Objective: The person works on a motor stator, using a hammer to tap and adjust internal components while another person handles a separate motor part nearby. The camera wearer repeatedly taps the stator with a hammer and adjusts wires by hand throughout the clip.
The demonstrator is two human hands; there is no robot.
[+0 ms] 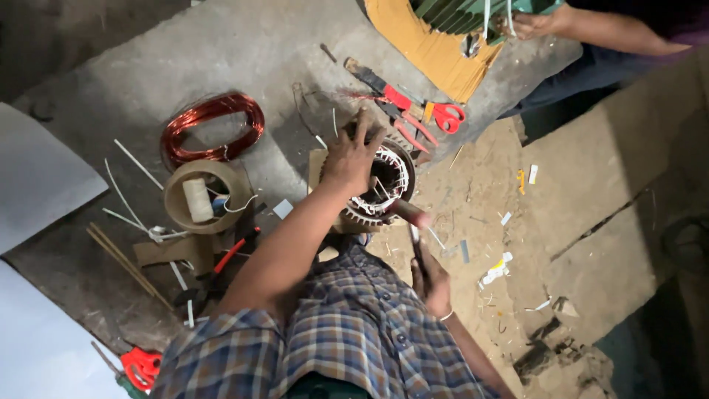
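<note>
Gripping stator (pixel 385 183) rim, left hand (pixel 351 157), right hand (pixel 430 281) swinging hammer (pixel 410 219)

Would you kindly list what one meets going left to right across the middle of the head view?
White sheet → tape roll with the copper wire coil just above → left hand on the stator → right hand gripping a tool → yellow scrap.
</note>
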